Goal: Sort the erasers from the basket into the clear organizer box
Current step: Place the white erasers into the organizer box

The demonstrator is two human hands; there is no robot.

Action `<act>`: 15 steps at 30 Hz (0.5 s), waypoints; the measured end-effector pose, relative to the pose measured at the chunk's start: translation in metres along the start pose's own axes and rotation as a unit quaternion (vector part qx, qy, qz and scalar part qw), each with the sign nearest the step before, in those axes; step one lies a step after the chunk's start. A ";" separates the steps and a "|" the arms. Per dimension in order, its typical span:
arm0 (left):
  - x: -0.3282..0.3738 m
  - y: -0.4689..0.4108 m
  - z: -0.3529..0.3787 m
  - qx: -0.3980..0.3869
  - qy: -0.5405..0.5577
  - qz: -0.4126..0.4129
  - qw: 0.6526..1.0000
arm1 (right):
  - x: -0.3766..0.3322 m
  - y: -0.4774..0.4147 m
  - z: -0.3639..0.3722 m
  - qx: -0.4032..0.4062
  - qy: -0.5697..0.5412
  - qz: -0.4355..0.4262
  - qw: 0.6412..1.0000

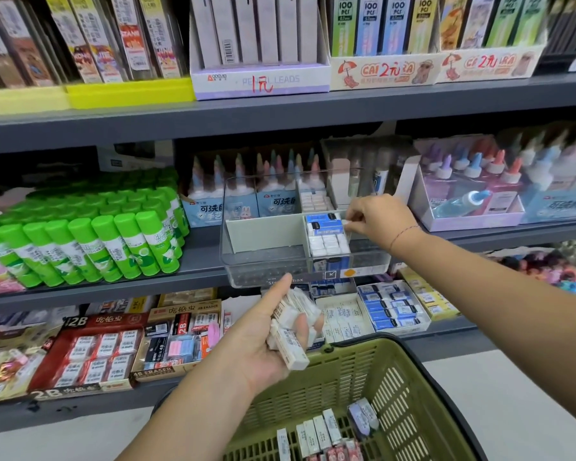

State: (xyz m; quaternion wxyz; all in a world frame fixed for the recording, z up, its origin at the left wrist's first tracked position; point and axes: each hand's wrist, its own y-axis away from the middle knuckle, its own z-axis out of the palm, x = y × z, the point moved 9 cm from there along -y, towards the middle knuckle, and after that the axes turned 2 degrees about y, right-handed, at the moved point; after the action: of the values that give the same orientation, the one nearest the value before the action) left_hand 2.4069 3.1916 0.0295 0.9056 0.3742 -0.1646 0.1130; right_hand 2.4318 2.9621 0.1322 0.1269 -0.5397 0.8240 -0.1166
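Eraser [345, 222], seemingly pinched by the right hand's [381, 220] fingertips, hangs at the organizer box's [263, 271] right-hand compartment, while the left hand [258, 346] grips spares [289, 344] below.

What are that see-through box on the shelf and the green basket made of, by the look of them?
The clear organizer box looks like hard, glossy transparent plastic: the glue bottles behind show through its walls. The green basket is probably moulded plastic, matte, its walls a regular slotted grid.
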 end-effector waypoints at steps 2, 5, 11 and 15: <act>0.000 -0.001 -0.001 0.001 -0.005 0.000 1.000 | 0.003 -0.001 0.002 0.006 0.004 0.009 1.000; -0.001 -0.001 -0.001 0.004 -0.008 -0.002 1.000 | 0.005 -0.004 0.004 -0.002 -0.010 0.015 1.000; -0.004 0.003 0.006 -0.003 -0.008 -0.008 1.000 | -0.004 0.010 -0.021 0.000 -0.009 -0.003 1.000; -0.004 0.006 0.009 -0.009 0.003 -0.009 1.000 | -0.054 0.067 -0.065 0.068 -0.222 -0.015 0.973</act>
State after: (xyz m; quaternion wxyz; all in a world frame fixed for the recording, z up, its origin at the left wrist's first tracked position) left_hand 2.3998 3.1887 0.0380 0.9102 0.3674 -0.1596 0.1049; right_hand 2.3725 3.0415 0.1760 0.3414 -0.5547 0.7570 -0.0521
